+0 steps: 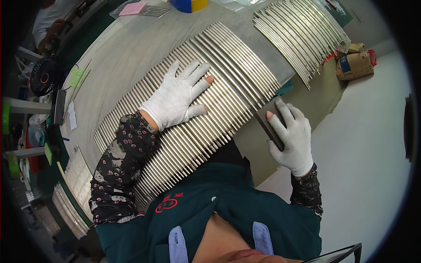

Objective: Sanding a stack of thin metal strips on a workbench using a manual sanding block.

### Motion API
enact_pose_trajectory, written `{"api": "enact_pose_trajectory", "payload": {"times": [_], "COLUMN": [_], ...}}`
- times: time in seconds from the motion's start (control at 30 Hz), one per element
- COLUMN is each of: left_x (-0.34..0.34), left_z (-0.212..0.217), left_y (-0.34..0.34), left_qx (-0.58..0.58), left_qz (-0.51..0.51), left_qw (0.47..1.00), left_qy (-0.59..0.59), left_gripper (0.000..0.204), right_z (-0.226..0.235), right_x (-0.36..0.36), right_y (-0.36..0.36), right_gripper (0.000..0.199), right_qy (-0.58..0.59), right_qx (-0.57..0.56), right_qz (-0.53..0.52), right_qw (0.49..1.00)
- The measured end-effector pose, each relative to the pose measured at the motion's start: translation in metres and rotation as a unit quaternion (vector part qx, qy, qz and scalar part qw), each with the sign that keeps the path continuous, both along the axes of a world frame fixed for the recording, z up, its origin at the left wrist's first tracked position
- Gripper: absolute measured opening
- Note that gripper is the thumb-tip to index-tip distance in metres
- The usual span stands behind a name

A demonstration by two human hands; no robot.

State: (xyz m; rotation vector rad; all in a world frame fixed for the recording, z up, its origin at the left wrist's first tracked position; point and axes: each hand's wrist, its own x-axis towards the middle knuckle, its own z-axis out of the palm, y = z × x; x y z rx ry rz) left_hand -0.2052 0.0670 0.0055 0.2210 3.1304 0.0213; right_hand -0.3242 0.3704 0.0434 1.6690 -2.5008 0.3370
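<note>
A long row of shiny metal rods lies side by side on the grey table, their near ends at the table's front edge. My left hand, in a white glove with some bare fingertips, rests flat on the rods with its fingers spread. At the right, just off the rods' near ends, my right hand wears a similar glove. It grips a dark, flat rectangular block, thumb on one side and fingers on the other. The block's far side is partly hidden by the fingers.
Another batch of metal rods lies at the back right, beside a brown paper bag. More rods are at the left. A black fan stands at the far left. A blue and yellow tape roll sits at the back.
</note>
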Motion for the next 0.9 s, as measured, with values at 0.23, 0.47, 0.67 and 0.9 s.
{"api": "enact_pose_trajectory", "payload": {"times": [0.23,0.47,0.67,0.9], "left_x": [-0.005,0.001,-0.001,-0.003], "left_z": [-0.002,-0.003,-0.001,0.002], "left_y": [-0.001,-0.001,-0.001,0.002], "left_qx": [0.01,0.015,0.026,0.025], "left_qz": [-0.008,-0.002,-0.005,0.009], "left_qw": [1.0,1.0,0.999,0.999], "left_qy": [0.025,0.026,0.025,0.019], "left_gripper": [0.076,0.076,0.078,0.08], "right_z": [0.0,0.002,-0.005,0.002], "right_x": [-0.003,-0.005,-0.008,-0.012], "right_y": [-0.012,-0.027,-0.075,-0.048], "right_gripper": [0.064,0.062,0.056,0.058], "right_qy": [0.012,0.014,0.037,0.037], "right_qx": [-0.012,-0.013,-0.004,0.02], "right_qz": [0.018,0.05,0.054,0.085], "right_qw": [1.0,0.999,0.998,0.995]}}
